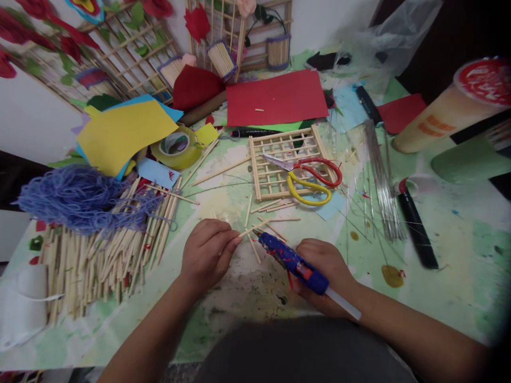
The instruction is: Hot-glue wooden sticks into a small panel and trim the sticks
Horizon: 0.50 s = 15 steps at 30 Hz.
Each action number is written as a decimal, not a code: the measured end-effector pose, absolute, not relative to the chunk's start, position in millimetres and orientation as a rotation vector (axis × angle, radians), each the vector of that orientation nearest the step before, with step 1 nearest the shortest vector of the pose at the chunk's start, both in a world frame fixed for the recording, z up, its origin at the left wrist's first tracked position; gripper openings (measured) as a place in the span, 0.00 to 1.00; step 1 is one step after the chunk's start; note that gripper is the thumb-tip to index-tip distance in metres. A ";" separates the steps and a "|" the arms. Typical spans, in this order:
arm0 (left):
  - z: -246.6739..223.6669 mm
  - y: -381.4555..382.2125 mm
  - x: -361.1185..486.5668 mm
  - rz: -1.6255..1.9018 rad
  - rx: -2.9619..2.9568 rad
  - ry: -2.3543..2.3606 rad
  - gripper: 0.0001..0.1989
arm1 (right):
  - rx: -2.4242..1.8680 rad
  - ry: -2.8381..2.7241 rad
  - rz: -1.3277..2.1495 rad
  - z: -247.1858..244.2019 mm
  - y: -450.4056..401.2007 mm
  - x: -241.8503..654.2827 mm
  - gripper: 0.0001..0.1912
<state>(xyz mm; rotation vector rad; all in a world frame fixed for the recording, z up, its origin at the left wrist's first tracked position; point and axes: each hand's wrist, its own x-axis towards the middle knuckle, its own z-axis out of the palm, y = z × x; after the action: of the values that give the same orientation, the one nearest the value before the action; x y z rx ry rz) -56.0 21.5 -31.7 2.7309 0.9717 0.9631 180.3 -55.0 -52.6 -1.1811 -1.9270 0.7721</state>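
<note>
Pinched in the fingertips of my left hand [209, 250] is a thin wooden stick [255, 227] that points to the right. My right hand [323, 266] is wrapped round a blue hot glue gun [291, 261], and a clear glue stick [343, 304] juts from its back end. The gun's nozzle is at the wooden stick; I cannot tell whether they touch. Just beyond my hands, several short stick pieces [275, 207] lie loose. Behind them is a small wooden lattice [271, 154] with red-and-yellow-handled scissors [309, 178] resting on it.
To the left, blue yarn [75, 197] lies over a pile of wooden sticks [91, 266]. Clear tape [178, 149], yellow paper [123, 135] and red paper [275, 98] are farther back. On the right are wires [383, 186], a black-handled tool [417, 229] and a sealed drink cup [451, 106].
</note>
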 end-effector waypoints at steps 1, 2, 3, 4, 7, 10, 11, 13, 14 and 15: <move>-31.8 21.7 -56.2 0.962 2.732 0.974 0.07 | -1.182 -1.921 0.775 -52.3 -54.7 180.7 0.11; -31.8 21.9 -56.4 0.965 2.731 0.976 0.07 | -1.182 -1.916 0.776 -52.2 -54.6 181.0 0.11; -31.9 22.1 -56.5 0.972 2.729 0.980 0.07 | -1.181 -1.913 0.772 -52.2 -54.5 181.3 0.12; -31.9 22.3 -56.6 0.981 2.727 0.987 0.07 | -1.181 -1.912 0.764 -52.3 -54.6 181.7 0.12; -31.9 23.0 -57.2 1.017 2.713 1.017 0.07 | -1.179 -1.903 0.735 -51.9 -54.6 182.6 0.13; -31.9 23.6 -58.2 1.030 2.711 1.032 0.06 | -1.202 -1.877 0.702 -50.5 -53.7 183.4 0.12; -32.0 23.7 -58.5 1.031 2.715 1.029 0.06 | -1.212 -1.871 0.693 -50.1 -53.3 183.5 0.12; -32.0 23.7 -58.9 1.031 2.720 1.024 0.07 | -1.233 -1.868 0.679 -49.6 -52.7 183.3 0.12; -32.0 23.7 -58.9 1.036 2.720 1.022 0.07 | -1.240 -1.870 0.677 -49.6 -52.5 183.0 0.12; -32.0 23.6 -58.9 1.042 2.719 1.022 0.07 | -1.243 -1.875 0.679 -49.6 -52.6 182.7 0.12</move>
<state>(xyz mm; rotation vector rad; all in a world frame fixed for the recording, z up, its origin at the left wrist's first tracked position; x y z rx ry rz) -58.9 23.6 -32.0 2.7185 1.0216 1.0424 182.7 -52.6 -49.6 -1.2431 -1.8753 0.6788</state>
